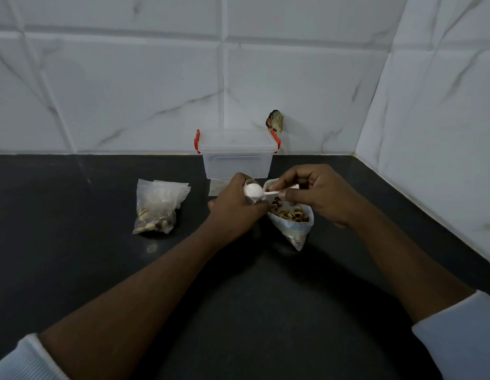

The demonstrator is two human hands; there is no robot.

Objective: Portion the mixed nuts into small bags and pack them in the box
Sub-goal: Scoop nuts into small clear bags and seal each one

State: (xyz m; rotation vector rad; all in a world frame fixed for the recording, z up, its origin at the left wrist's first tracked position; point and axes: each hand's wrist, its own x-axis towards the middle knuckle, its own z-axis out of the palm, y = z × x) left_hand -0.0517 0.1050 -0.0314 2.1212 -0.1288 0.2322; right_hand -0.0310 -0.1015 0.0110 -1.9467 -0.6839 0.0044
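Left hand [234, 205]: centre of the frame, fingers curled round a small bag [248, 183], of which only the top edge shows above the fist.
Right hand [319, 194]: just right of centre, thumb and fingers pinched on the handle end of a white plastic spoon [254, 190].
Spoon: it lies level between the two hands, its bowl at the mouth of the small bag (whether it carries nuts cannot be told).
Large bag of mixed nuts [293, 219]: open and lying on the tabletop [73, 193] under the right hand, with nuts visible inside.
Pile of small bags [158, 207]: left of centre, apart from the hands, nuts showing in its lower part.
Clear plastic box [238, 157]: behind the hands against the tiled wall [128, 78], lid on, red clips at both ends.
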